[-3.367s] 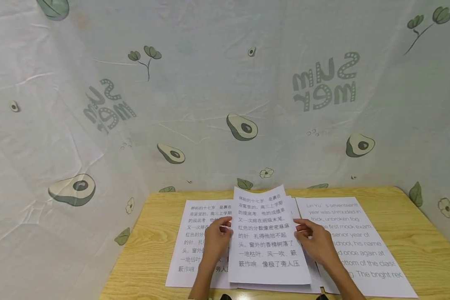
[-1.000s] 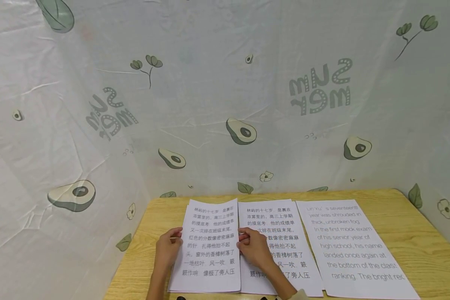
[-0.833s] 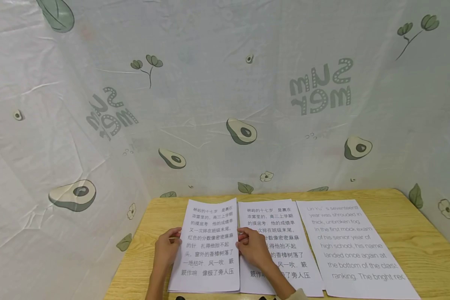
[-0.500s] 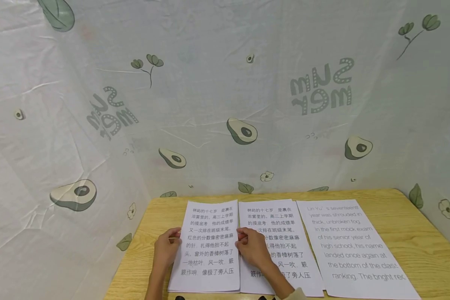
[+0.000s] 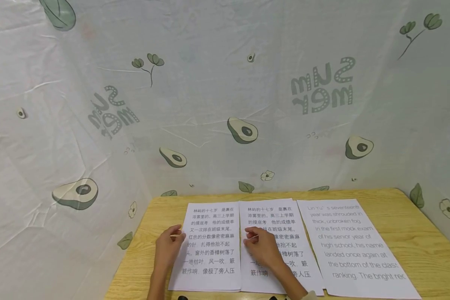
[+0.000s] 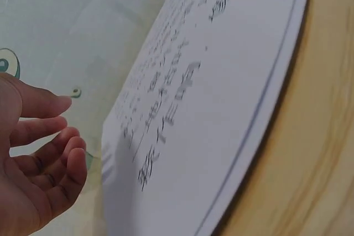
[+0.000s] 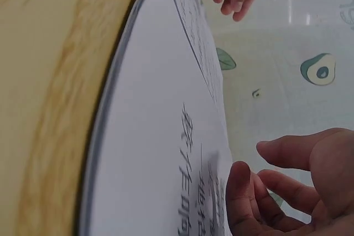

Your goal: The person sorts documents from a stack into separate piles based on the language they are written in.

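Observation:
A left stack of paper (image 5: 210, 250), its top sheet printed in Chinese, lies flat on the table. My left hand (image 5: 168, 246) is at its left edge, with loosely bent fingers and nothing in them; the left wrist view shows the fingertips (image 6: 65, 105) apart from the paper. Over the middle stack of paper (image 5: 260, 285), also printed in Chinese, is my right hand (image 5: 264, 248). In the right wrist view its thumb (image 7: 285, 152) and fingers are apart and hold nothing. This hand hides part of the middle stack's text.
Right of the middle stack lies a white sheet printed in English (image 5: 352, 254). All the paper rests on a wood-grain table (image 5: 416, 233). A pale curtain with avocado prints (image 5: 210, 104) hangs behind the table and at its sides.
Both hands carried a printed sheet left from over the middle stack and lowered it onto the left stack. They have since let go; the right hand has moved slightly right.

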`<state>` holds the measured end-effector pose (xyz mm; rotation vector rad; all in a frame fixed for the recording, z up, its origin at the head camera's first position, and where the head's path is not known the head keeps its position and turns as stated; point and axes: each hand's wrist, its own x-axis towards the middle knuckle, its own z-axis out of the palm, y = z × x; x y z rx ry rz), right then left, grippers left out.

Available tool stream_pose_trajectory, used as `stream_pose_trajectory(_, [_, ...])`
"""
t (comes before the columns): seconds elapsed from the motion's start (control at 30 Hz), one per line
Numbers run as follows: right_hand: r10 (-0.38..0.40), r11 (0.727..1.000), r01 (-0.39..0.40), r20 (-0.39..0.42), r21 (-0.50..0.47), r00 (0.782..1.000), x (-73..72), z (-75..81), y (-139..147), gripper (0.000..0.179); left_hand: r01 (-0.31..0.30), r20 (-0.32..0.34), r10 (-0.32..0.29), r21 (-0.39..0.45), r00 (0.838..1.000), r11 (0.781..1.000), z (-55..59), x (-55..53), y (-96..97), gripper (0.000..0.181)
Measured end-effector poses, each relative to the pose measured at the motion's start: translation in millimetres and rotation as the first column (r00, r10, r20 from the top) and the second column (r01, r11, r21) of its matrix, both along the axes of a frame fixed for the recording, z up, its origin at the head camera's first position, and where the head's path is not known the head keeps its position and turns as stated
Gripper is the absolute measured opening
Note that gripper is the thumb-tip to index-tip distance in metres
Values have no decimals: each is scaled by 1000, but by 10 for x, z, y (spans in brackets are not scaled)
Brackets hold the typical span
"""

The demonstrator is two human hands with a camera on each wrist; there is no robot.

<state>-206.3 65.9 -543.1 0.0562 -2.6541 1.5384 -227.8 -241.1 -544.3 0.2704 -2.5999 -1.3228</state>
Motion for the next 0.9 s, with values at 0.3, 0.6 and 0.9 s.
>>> stream_pose_trajectory(0.3, [-73, 997, 72, 45, 25, 996, 0, 45, 322, 36, 51, -2, -51, 10, 999, 999, 3, -20, 364, 39])
stream_pose_trajectory(0.6, [-93, 996, 93, 76, -2, 993, 0, 75, 667, 37, 127, -17, -127, 6, 992, 992, -36, -83, 762, 38])
stream_pose_trajectory(0.9, [-119, 993, 119, 102, 10, 988, 56, 114, 975, 39, 192, -2, -192, 79, 981, 978, -37, -81, 1104, 39])
